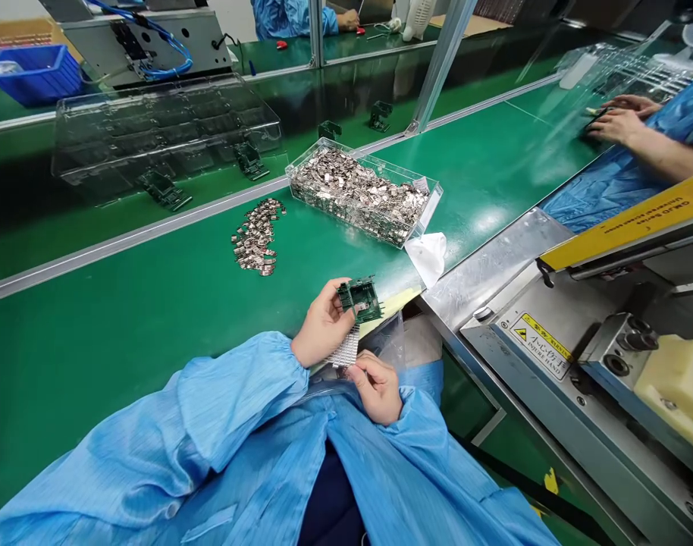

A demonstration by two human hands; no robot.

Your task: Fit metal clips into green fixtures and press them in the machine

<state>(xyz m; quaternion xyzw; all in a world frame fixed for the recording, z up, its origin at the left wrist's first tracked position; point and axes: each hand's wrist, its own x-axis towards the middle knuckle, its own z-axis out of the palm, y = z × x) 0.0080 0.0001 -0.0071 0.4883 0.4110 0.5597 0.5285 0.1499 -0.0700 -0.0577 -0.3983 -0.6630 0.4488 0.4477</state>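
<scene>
My left hand [324, 324] grips a dark green plastic housing [365, 298] with an open middle and small prongs at its edges. Below the housing, a strip of small silvery metal pieces [345, 350] hangs between my two hands. My right hand [377, 385] is closed, thumb and fingers pinched together at the strip's lower end; what sits between the fingertips is too small to make out. A loose pile of small metal parts [257, 236] lies on the green bench beyond my left hand. Behind it stands a clear plastic box [420, 227] full of similar parts.
A metal machine with a warning label [543, 345] and yellow bar [631, 220] borders my right side. A white cloth-like piece [428, 258] lies by the box. Green housings [163, 189] and a clear tray [164, 136] are beyond the rail. A co-worker's hands [622, 121] work at far right.
</scene>
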